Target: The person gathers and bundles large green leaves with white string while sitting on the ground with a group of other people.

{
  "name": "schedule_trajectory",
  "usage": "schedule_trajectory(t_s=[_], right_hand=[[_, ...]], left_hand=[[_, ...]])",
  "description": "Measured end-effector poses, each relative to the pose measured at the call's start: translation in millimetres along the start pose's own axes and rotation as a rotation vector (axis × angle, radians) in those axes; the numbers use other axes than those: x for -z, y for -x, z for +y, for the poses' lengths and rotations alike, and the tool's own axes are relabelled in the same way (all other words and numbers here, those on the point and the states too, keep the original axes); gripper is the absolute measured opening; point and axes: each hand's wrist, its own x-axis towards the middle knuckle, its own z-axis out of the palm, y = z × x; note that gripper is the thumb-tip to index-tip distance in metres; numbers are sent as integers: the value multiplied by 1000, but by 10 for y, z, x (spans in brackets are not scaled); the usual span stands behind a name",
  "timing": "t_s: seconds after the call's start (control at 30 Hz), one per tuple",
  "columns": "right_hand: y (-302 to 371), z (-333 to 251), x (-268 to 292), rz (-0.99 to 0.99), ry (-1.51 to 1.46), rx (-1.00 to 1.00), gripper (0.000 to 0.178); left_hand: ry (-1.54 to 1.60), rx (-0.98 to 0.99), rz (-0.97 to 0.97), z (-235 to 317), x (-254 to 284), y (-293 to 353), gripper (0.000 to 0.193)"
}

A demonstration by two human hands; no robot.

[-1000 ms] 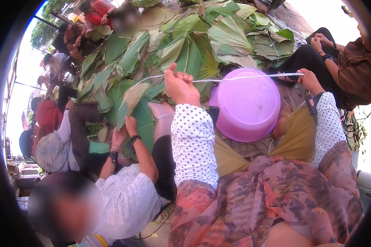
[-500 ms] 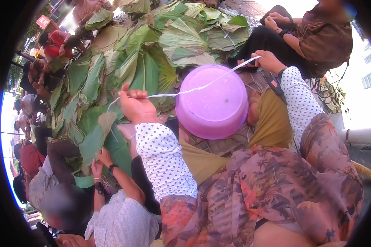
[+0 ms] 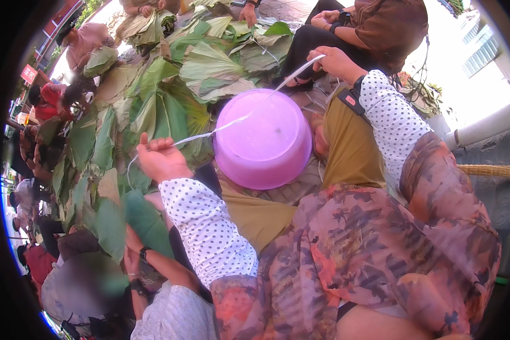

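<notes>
A thin white plastic cord (image 3: 300,69) stretches slantwise between my two hands, over an upturned pink-purple plastic basin (image 3: 263,139) between my knees. My right hand (image 3: 337,63), up at the far right of the basin, pinches the cord close to one end. To the basin's left, my left hand (image 3: 163,160) is turned palm up, its fingers curled on the cord. A loose tail hangs from it toward the leaves. Both forearms wear white sleeves with dark dots.
Large green and drying leaves (image 3: 209,68) lie heaped beyond the basin. A person in brown (image 3: 385,34) sits at the far right. Close on my left, a co-worker's arm (image 3: 170,266) reaches to a leaf (image 3: 147,218). Several more people sit along the left.
The view has shifted, so the basin and my hands appear farther left. The cord still runs between both hands, sloping more steeply. The co-worker's hands have moved closer to the leaf.
</notes>
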Motion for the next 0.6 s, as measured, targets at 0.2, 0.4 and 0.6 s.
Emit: schedule_trajectory(t_s=[0.2, 0.4, 0.6], right_hand=[[23, -129, 112, -28, 102, 103, 29], [73, -299, 96, -10, 147, 161, 29], [90, -361, 97, -104, 116, 248, 28]], left_hand=[[98, 30, -52, -216, -63, -417, 29], [95, 41, -69, -354, -140, -662, 24], [92, 47, -49, -425, -163, -633, 26]])
